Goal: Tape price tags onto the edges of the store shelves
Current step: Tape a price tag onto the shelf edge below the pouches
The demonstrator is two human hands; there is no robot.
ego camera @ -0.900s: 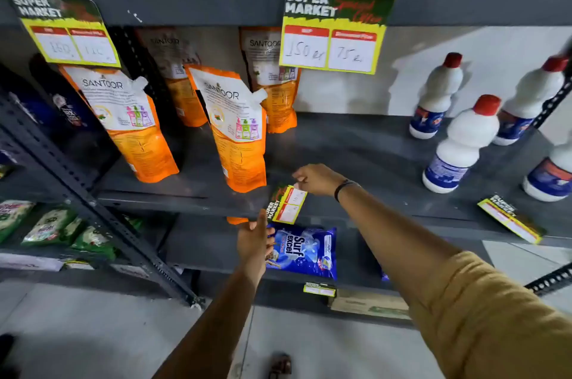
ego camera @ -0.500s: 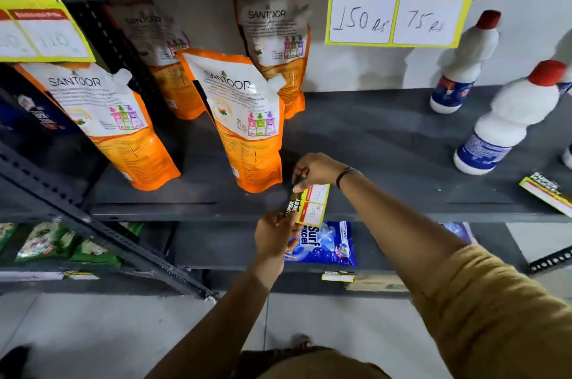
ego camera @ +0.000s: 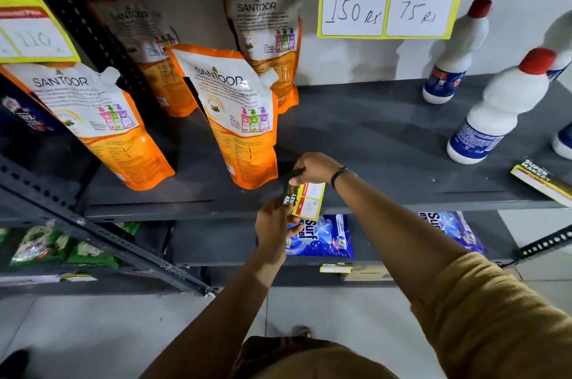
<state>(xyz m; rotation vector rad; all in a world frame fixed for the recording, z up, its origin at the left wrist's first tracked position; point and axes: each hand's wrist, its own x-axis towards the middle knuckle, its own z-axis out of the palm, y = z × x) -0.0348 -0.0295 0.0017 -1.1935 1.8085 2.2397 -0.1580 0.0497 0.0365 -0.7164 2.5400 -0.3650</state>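
Head view, looking down the shelving: both hands are on one small price tag [ego camera: 305, 200], held turned on its side right at the front edge of the middle shelf [ego camera: 148, 210]. The right hand [ego camera: 314, 167] pinches the tag's upper end from above, a dark band on that wrist. The left hand [ego camera: 274, 225] comes up from below and grips the lower, green-printed end between thumb and fingers. So both hands are closed on the same tag, close together, tag stretched between them. Handwritten numbers show on its white boxes.

Just behind the hands stands an orange Santoor refill pouch [ego camera: 235, 118], with another pouch [ego camera: 93, 124] off to the left and two more further back. White bottles with red caps [ego camera: 498, 109] stand on the right of the same shelf. A spare tag [ego camera: 540, 180] lies flat near the right edge. Up top, a large price tag [ego camera: 393, 1] reading 150 and 75 hangs from the upper shelf. Below the hands, a blue Surf Excel packet [ego camera: 322, 239] sits on the lower shelf.
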